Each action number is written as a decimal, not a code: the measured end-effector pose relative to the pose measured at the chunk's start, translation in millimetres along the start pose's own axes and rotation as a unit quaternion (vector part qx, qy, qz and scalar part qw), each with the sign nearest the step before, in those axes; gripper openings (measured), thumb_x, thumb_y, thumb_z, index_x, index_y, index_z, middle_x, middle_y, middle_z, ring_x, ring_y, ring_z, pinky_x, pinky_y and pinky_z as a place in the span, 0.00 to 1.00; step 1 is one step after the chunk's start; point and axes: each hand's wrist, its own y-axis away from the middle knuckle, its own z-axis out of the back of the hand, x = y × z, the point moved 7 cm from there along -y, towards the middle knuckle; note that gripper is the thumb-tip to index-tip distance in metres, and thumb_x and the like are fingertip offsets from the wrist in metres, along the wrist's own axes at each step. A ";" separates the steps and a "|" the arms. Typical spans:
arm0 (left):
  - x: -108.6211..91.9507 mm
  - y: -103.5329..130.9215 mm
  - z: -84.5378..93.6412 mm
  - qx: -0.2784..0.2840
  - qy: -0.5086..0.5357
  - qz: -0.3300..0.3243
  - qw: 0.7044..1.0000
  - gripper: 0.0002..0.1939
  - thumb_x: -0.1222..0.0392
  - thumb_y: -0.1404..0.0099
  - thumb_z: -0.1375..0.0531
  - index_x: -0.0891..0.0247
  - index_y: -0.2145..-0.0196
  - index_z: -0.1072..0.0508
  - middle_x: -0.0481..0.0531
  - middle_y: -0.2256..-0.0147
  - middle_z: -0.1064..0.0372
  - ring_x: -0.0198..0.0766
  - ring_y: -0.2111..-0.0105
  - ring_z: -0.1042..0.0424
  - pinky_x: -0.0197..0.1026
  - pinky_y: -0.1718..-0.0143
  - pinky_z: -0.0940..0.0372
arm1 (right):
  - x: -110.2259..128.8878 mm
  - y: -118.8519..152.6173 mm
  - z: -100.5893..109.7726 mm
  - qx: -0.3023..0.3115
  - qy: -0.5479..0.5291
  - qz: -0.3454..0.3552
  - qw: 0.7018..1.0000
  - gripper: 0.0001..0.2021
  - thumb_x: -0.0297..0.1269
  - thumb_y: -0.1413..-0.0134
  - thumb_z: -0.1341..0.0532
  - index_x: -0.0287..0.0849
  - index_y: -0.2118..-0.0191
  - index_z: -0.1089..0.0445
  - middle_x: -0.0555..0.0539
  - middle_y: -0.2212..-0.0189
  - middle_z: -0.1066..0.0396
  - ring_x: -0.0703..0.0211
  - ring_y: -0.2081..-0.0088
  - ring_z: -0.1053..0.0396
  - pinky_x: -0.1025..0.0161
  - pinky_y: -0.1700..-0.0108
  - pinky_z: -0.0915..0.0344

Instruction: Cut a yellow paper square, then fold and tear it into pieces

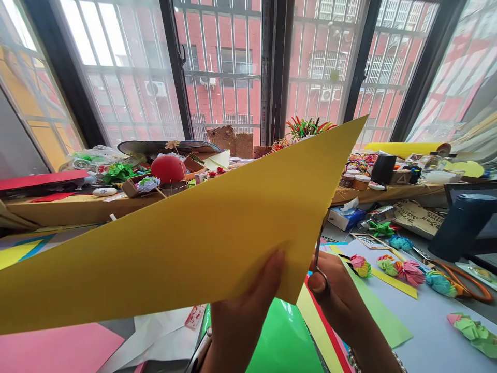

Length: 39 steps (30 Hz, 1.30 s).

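Left grip (248, 298): we have this hand closed on the yellow sheet (217, 243) near its lower right corner, thumb pressed on the near face; we cannot see the fingers behind it.
Right grip (336, 290): we have this hand closed round the scissors (318, 255), thumb at a handle loop; we cannot tell how far apart the blades stand.
Yellow sheet: we hold it up over the table (336, 234), slanting, with a sharp corner at upper right and its left end running out of view.
Scissors: they point upward, touching the sheet's right edge, which looks a little rough above them.
Right wrist: we wear a beaded bracelet (354, 360) on it.
Below our hands: we see a glossy green surface (285, 339), with a pink sheet (58, 349) and white paper (163, 336) to its left.
Right of our hands: a pale green sheet (390, 321), folded paper flowers (411, 273), a tissue box (344, 218) and a dark flask (464, 228).
Ledge under the window: we see a red ball (168, 169), small jars (361, 182) and a yellow roll (404, 150).
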 end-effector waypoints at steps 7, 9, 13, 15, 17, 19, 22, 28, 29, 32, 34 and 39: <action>1.8 -0.1 -0.8 0.019 -0.003 0.017 1.000 0.10 0.59 0.55 0.36 0.57 0.71 0.27 0.46 0.67 0.26 0.42 0.62 0.28 0.39 0.60 0.31 | -1.2 -1.2 0.1 -0.014 0.019 0.012 1.000 0.28 0.59 0.49 0.61 0.42 0.82 0.41 0.50 0.78 0.39 0.60 0.75 0.42 0.64 0.72 0.46; 2.4 0.1 0.4 0.012 -0.007 0.020 1.000 0.11 0.59 0.56 0.36 0.58 0.70 0.27 0.46 0.66 0.26 0.42 0.62 0.28 0.40 0.60 0.31 | -1.5 -1.8 0.7 -0.023 0.025 0.016 0.999 0.28 0.59 0.49 0.61 0.42 0.82 0.41 0.50 0.80 0.40 0.61 0.76 0.43 0.65 0.74 0.47; 1.4 0.0 0.4 0.009 -0.013 0.010 1.000 0.11 0.59 0.56 0.36 0.57 0.70 0.27 0.45 0.66 0.26 0.41 0.62 0.29 0.39 0.59 0.32 | -2.0 -0.9 1.5 -0.028 0.015 0.012 0.999 0.28 0.59 0.49 0.61 0.42 0.81 0.41 0.50 0.79 0.40 0.61 0.76 0.42 0.64 0.73 0.47; 0.1 -0.1 -1.2 0.017 -0.011 0.002 1.000 0.11 0.58 0.55 0.36 0.56 0.70 0.27 0.45 0.67 0.26 0.41 0.62 0.28 0.39 0.59 0.31 | -1.3 0.2 1.2 -0.024 0.001 0.016 1.000 0.28 0.59 0.49 0.61 0.42 0.80 0.40 0.50 0.77 0.38 0.60 0.74 0.40 0.64 0.71 0.45; -0.9 -0.2 -1.7 0.018 -0.009 -0.005 1.000 0.10 0.58 0.54 0.36 0.57 0.71 0.27 0.46 0.67 0.26 0.41 0.62 0.28 0.40 0.60 0.31 | -1.0 0.9 1.3 -0.025 0.005 0.021 0.999 0.27 0.58 0.48 0.61 0.42 0.80 0.40 0.50 0.78 0.39 0.60 0.74 0.41 0.64 0.72 0.46; -1.4 -0.1 -1.2 0.014 -0.007 -0.010 1.000 0.09 0.59 0.54 0.37 0.58 0.72 0.27 0.46 0.67 0.26 0.41 0.63 0.28 0.40 0.60 0.31 | -1.9 1.1 1.8 -0.031 0.023 0.020 0.999 0.27 0.58 0.48 0.61 0.42 0.81 0.40 0.50 0.79 0.40 0.61 0.76 0.43 0.65 0.74 0.47; -1.3 0.1 -0.7 0.015 -0.006 -0.016 1.000 0.09 0.59 0.55 0.36 0.58 0.72 0.28 0.46 0.67 0.26 0.41 0.64 0.27 0.39 0.61 0.31 | -2.9 0.6 2.1 -0.036 0.026 0.023 0.999 0.28 0.58 0.48 0.61 0.42 0.82 0.41 0.50 0.80 0.40 0.62 0.77 0.43 0.65 0.74 0.47; -2.1 0.7 -1.9 0.037 -0.042 -0.033 0.998 0.09 0.55 0.53 0.37 0.55 0.71 0.29 0.46 0.66 0.26 0.42 0.64 0.28 0.42 0.59 0.32 | -4.7 0.1 4.2 -0.041 0.024 0.020 0.999 0.28 0.59 0.50 0.60 0.42 0.83 0.41 0.50 0.81 0.40 0.61 0.77 0.42 0.65 0.73 0.46; -2.3 0.7 -1.4 0.033 -0.041 -0.033 0.998 0.09 0.56 0.53 0.37 0.55 0.71 0.29 0.46 0.66 0.26 0.42 0.63 0.28 0.42 0.59 0.32 | -4.6 0.2 4.8 -0.042 0.027 0.023 0.998 0.28 0.59 0.49 0.60 0.42 0.83 0.41 0.51 0.81 0.40 0.62 0.77 0.42 0.65 0.74 0.46; -2.3 0.3 0.8 0.016 -0.040 -0.026 0.999 0.11 0.56 0.54 0.36 0.56 0.71 0.29 0.47 0.66 0.26 0.42 0.63 0.28 0.41 0.59 0.32 | -4.4 0.8 6.5 -0.048 0.039 0.030 0.998 0.27 0.58 0.49 0.59 0.42 0.83 0.41 0.51 0.82 0.41 0.63 0.78 0.43 0.66 0.76 0.47; -1.8 0.2 0.2 0.021 -0.038 -0.017 0.999 0.10 0.55 0.55 0.36 0.56 0.71 0.28 0.47 0.67 0.26 0.42 0.64 0.28 0.41 0.61 0.31 | -5.1 1.3 7.6 -0.055 0.044 0.028 0.997 0.28 0.59 0.50 0.60 0.42 0.84 0.42 0.51 0.82 0.40 0.62 0.79 0.42 0.65 0.76 0.46; -0.7 0.8 -1.7 0.038 -0.025 -0.003 0.999 0.10 0.57 0.54 0.37 0.55 0.70 0.28 0.46 0.67 0.27 0.43 0.64 0.28 0.43 0.61 0.30 | -5.9 1.2 8.2 -0.065 0.040 0.024 0.997 0.29 0.60 0.50 0.60 0.43 0.84 0.41 0.50 0.82 0.39 0.62 0.78 0.41 0.65 0.76 0.45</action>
